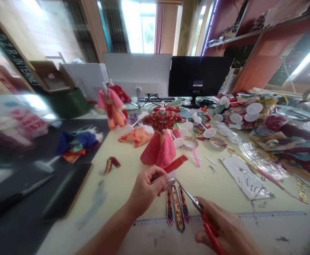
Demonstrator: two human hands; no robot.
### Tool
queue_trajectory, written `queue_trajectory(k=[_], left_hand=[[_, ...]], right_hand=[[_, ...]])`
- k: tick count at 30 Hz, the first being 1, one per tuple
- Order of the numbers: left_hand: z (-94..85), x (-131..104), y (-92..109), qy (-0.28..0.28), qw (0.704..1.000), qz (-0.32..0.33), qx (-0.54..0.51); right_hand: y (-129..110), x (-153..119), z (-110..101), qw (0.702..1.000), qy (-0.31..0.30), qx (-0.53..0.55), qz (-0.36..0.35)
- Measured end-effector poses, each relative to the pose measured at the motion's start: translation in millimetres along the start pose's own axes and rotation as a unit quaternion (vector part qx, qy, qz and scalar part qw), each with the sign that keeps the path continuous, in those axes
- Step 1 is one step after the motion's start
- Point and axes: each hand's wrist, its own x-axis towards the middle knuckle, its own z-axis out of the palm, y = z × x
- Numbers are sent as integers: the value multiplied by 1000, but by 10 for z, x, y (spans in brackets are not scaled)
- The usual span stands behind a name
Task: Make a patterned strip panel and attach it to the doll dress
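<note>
My left hand (pixel 146 187) pinches a small whitish strip (pixel 172 175) between thumb and fingers; its material is hard to make out. In my right hand (pixel 226 221) are scissors (pixel 193 200) with red handles, their blade tips pointing at the strip, right beside it. Below the strip lie several patterned ribbon pieces (pixel 177 209) with pointed ends. A red fabric strip (pixel 176 163) lies just beyond my left fingers. Behind it stands a small doll-sized dress form in a red patterned top (pixel 162 120) and pink skirt (pixel 158 150).
A ruler (pixel 274 214) runs along the near table edge. Rolls of tape (pixel 191 142), a pink stick (pixel 196 157) and a plastic bag of small parts (pixel 246 179) lie to the right. Fabric heaps (pixel 250 113) and two monitors (pixel 201 76) stand behind; a dark tablet (pixel 68 191) lies left.
</note>
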Motion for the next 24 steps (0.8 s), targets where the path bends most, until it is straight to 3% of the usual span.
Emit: queue_trajectory(k=[7, 13, 24], left_hand=[[18, 0, 5, 10, 1000, 1, 3], [27, -11, 25, 4, 1000, 5, 10], [44, -32, 19, 1, 1000, 3, 16]], right_hand=[[-76, 26, -3, 1000, -14, 14, 13], [-131, 49, -11, 999, 33, 25, -21], [-30, 53, 90, 999, 22, 27, -27]])
